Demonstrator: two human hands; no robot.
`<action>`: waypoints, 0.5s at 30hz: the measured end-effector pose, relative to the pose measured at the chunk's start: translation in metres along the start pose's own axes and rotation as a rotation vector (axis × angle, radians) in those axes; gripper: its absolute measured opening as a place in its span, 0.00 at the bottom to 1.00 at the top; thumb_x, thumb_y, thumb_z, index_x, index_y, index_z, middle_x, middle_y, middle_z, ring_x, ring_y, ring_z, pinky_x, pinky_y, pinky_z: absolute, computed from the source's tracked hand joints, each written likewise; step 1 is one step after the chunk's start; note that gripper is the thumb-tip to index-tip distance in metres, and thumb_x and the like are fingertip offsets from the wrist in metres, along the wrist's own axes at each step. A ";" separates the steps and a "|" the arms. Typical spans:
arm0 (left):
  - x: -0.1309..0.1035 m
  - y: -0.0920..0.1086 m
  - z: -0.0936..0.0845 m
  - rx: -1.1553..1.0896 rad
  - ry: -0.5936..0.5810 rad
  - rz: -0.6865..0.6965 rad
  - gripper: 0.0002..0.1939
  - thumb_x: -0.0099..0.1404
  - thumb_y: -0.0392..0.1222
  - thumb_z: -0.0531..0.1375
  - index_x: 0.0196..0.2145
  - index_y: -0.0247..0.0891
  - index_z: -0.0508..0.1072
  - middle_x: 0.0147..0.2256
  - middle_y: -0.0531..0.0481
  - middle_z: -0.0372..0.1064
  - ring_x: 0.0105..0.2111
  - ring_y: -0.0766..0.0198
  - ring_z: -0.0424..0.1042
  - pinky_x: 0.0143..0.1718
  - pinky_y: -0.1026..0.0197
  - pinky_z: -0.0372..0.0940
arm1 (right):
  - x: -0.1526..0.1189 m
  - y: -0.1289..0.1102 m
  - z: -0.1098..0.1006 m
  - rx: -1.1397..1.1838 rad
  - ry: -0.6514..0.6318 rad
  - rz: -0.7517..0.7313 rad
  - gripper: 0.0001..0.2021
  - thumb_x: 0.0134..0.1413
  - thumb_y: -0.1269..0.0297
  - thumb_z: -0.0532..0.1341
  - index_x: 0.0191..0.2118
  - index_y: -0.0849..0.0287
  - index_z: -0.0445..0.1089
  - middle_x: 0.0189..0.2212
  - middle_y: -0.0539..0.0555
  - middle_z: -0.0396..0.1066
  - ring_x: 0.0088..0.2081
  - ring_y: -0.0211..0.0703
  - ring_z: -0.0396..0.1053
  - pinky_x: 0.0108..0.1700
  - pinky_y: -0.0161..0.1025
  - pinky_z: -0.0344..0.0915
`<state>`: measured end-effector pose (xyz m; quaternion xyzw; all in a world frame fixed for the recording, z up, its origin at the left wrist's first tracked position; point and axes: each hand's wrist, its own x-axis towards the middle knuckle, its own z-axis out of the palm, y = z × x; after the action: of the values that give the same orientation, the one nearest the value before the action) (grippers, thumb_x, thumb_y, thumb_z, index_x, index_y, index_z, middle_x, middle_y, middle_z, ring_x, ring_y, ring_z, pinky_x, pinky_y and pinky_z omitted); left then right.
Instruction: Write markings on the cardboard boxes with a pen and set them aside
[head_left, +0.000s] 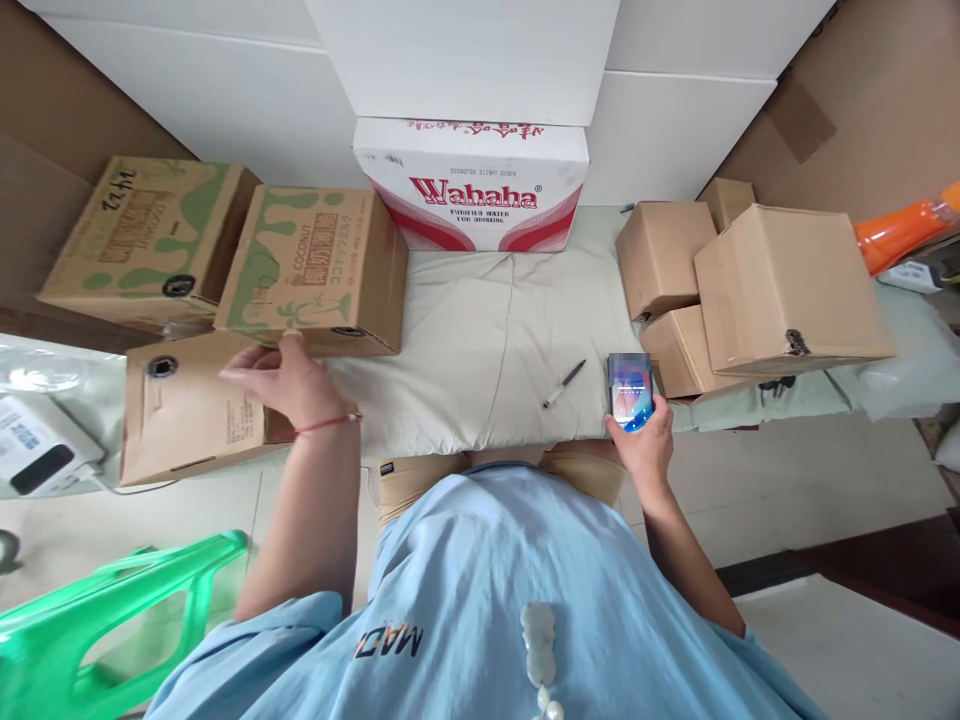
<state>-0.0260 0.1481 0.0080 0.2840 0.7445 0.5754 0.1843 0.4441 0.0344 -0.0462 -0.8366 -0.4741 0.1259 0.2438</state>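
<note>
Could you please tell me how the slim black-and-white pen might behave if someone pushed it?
The slim black-and-white pen would probably roll sideways, given its narrow, rod-like barrel. Wrinkles in the pale grey-green cloth beneath it might slow or turn it. Its straight, thin shape suggests that it is stiff and light.

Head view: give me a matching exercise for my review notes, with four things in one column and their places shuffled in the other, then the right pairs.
Things
1. Phone
2. Pen
3. Wahaha carton
4. Green plastic stool

Places
A. At the far side of the pale cloth
B. In the lower left corner of the picture
C. In the right hand
D. Lying between the left hand and the right hand

Pairs: 1-C, 2-D, 3-A, 4-B
</note>
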 end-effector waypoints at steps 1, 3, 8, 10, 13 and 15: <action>-0.014 0.003 0.002 0.031 0.065 0.081 0.24 0.68 0.55 0.62 0.52 0.45 0.56 0.57 0.41 0.59 0.62 0.48 0.62 0.70 0.28 0.61 | 0.000 0.000 0.000 0.000 0.000 0.004 0.48 0.46 0.46 0.72 0.69 0.63 0.60 0.60 0.73 0.71 0.60 0.71 0.73 0.60 0.61 0.71; -0.036 0.011 0.010 0.185 0.058 0.389 0.22 0.65 0.49 0.68 0.52 0.43 0.66 0.59 0.38 0.66 0.67 0.42 0.62 0.73 0.26 0.54 | 0.001 -0.001 0.000 -0.002 0.001 0.019 0.47 0.46 0.47 0.72 0.69 0.62 0.60 0.60 0.72 0.71 0.59 0.69 0.73 0.60 0.60 0.71; -0.028 0.034 0.038 0.540 -0.341 0.829 0.17 0.66 0.44 0.68 0.53 0.45 0.81 0.69 0.42 0.72 0.80 0.30 0.47 0.74 0.13 0.21 | 0.005 0.000 0.000 -0.001 0.000 0.040 0.47 0.44 0.46 0.73 0.68 0.59 0.62 0.60 0.70 0.71 0.56 0.67 0.75 0.58 0.59 0.72; -0.007 0.038 0.046 0.575 -0.370 0.734 0.17 0.68 0.45 0.66 0.53 0.42 0.82 0.70 0.41 0.72 0.78 0.27 0.50 0.68 0.07 0.17 | 0.004 0.001 0.000 0.005 0.003 0.035 0.47 0.44 0.46 0.73 0.68 0.59 0.62 0.60 0.70 0.71 0.57 0.67 0.74 0.57 0.59 0.73; 0.020 0.034 0.048 0.560 -0.359 0.637 0.16 0.73 0.52 0.60 0.43 0.40 0.84 0.68 0.44 0.75 0.77 0.30 0.53 0.68 0.09 0.20 | 0.001 0.001 0.001 0.001 0.015 0.024 0.47 0.45 0.46 0.73 0.68 0.60 0.61 0.60 0.70 0.71 0.57 0.67 0.74 0.57 0.58 0.73; 0.029 0.028 0.045 0.544 -0.350 0.640 0.21 0.75 0.55 0.56 0.40 0.41 0.85 0.68 0.46 0.75 0.77 0.34 0.52 0.69 0.13 0.22 | -0.001 -0.001 0.002 -0.019 0.016 0.021 0.47 0.46 0.47 0.72 0.69 0.61 0.60 0.60 0.70 0.71 0.57 0.66 0.74 0.56 0.57 0.73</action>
<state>-0.0159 0.2053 0.0241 0.6310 0.7010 0.3301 0.0388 0.4421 0.0346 -0.0472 -0.8449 -0.4644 0.1173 0.2382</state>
